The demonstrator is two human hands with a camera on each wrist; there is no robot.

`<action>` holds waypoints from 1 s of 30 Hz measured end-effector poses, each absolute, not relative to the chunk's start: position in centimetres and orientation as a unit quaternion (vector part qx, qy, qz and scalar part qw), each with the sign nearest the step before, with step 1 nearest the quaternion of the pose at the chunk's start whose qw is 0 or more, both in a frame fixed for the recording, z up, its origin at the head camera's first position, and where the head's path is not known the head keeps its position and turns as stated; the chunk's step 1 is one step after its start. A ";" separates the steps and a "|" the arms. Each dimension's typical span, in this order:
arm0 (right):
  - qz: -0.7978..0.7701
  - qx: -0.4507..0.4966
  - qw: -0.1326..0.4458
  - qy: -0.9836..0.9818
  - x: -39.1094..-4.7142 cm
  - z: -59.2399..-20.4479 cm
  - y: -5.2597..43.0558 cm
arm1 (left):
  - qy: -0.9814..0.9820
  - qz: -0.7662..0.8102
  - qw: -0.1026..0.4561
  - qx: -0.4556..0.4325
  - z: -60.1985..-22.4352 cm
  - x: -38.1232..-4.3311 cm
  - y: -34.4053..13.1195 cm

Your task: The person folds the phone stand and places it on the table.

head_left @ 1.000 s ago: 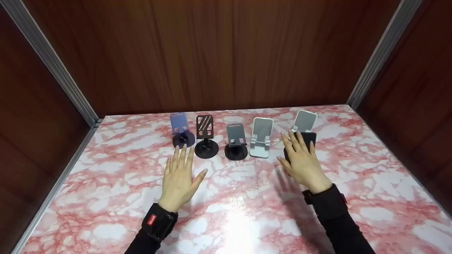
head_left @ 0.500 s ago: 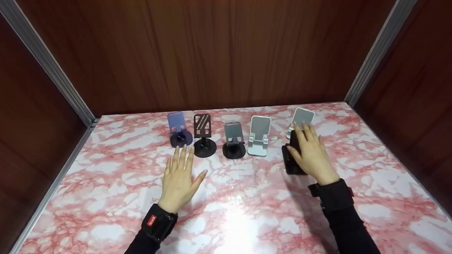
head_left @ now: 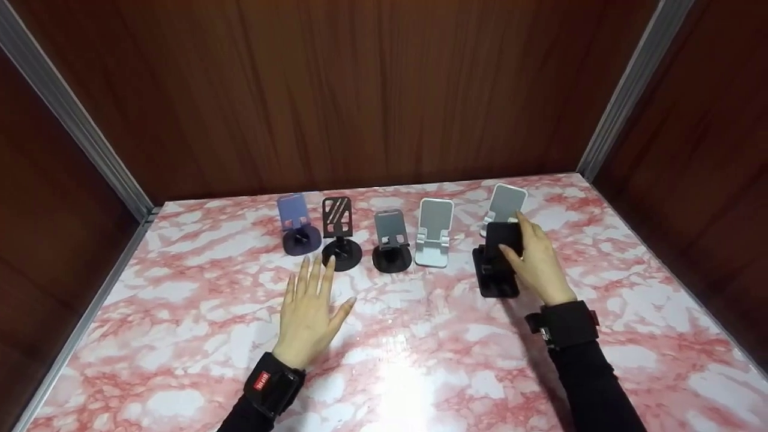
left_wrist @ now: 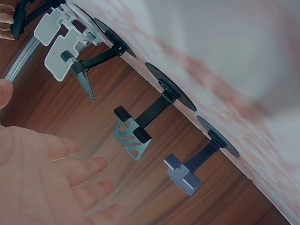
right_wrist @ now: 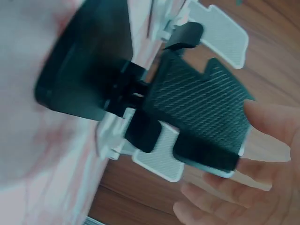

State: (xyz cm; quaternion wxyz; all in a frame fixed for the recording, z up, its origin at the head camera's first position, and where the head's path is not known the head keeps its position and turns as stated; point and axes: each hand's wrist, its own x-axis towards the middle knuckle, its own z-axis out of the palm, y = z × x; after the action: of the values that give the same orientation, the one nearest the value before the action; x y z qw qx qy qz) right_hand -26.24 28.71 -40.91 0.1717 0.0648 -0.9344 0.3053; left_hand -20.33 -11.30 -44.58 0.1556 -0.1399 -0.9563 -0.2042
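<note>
A black phone stand [head_left: 499,282] stands at the right of the marble-patterned table. My right hand [head_left: 541,267] pinches the edge of its upright plate [right_wrist: 201,108] between thumb and fingers, and the base appears to rest on the table. Over the table's left half my left hand [head_left: 307,321] is spread palm down with straight fingers, holding nothing. Its fingertips are nearest to a black slotted phone stand [head_left: 339,231]. A purple phone stand [head_left: 294,222] is to the left of that one.
A grey phone stand [head_left: 392,240] and a white phone stand [head_left: 433,234] continue the row rightward. Another white phone stand [head_left: 505,204] is behind the black one. Wood-grain panels [head_left: 336,90] wall the table's back and sides.
My right hand has shifted from the flat top of the black phone stand to its right side and now pinches the plate, which is raised more upright. My left hand has barely moved.
</note>
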 end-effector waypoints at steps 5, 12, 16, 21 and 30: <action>0.345 0.048 0.180 -0.920 -26.8 -41.9 29.2 | -0.957 -0.207 0.136 -0.152 -45.0 -20.2 -10.1; 0.436 -0.008 0.155 -0.886 -27.4 -42.1 29.6 | -0.953 -0.206 0.145 -0.168 -45.3 -20.4 -8.1; 0.507 -0.027 0.127 -0.852 -27.6 -41.9 29.8 | -0.954 -0.202 0.137 -0.175 -45.3 -20.8 -7.4; 0.540 -0.028 0.122 -0.832 -27.8 -41.8 30.0 | -0.954 -0.193 0.135 -0.183 -45.2 -21.2 -6.9; 0.592 -0.045 0.097 -0.799 -27.9 -41.8 30.9 | -0.955 -0.185 0.132 -0.188 -45.3 -21.4 -6.6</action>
State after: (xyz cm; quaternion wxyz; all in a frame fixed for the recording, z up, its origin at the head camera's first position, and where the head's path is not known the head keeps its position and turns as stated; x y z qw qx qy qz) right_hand -27.90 30.90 -41.80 0.0970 -0.0450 -0.7987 0.5921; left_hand -21.39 -6.56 -45.34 0.1321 -0.1884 -0.9554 -0.1849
